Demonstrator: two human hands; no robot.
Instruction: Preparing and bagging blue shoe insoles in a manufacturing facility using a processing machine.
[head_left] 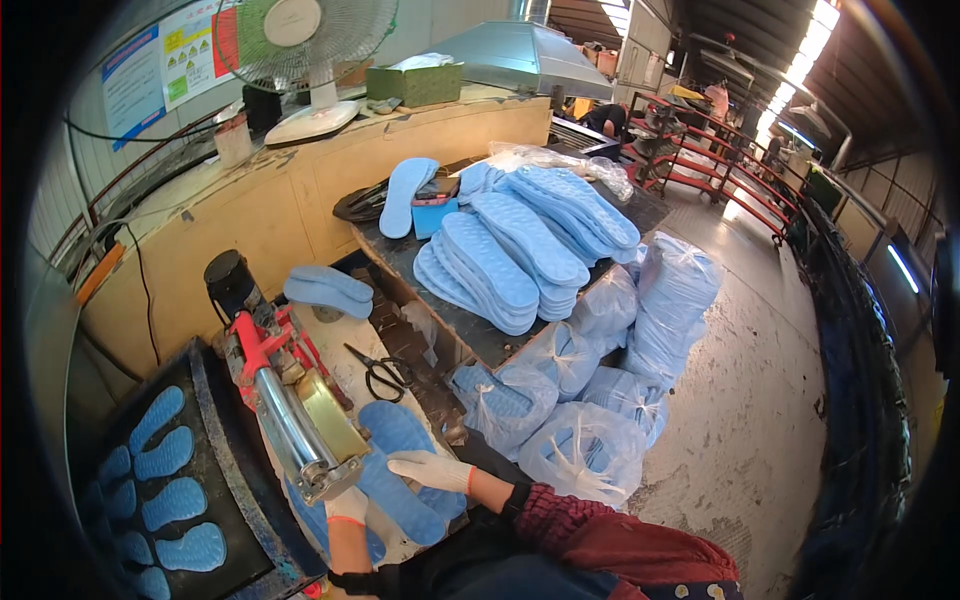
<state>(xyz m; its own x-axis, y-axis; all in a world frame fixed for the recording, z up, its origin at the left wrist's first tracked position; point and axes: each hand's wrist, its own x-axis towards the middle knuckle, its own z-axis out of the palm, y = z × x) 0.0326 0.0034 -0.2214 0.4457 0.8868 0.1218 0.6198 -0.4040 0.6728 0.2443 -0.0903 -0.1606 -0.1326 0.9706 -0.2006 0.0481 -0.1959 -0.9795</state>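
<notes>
Right hand (432, 470) loosely spread, I touch the blue insole (402, 505) on the counter (337, 340); my left hand (347, 503) sits beside the machine (265, 345), its grip hidden. Slipping toward the roller (285, 412) could pinch it. Scissors (378, 373) crowd the far side; the counter's right edge leaves little room.

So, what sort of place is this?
Most likely an insole workshop: stacks of blue foot-shaped pads on a dark table, tied clear bags beside it, and a red-and-silver machine.
</notes>
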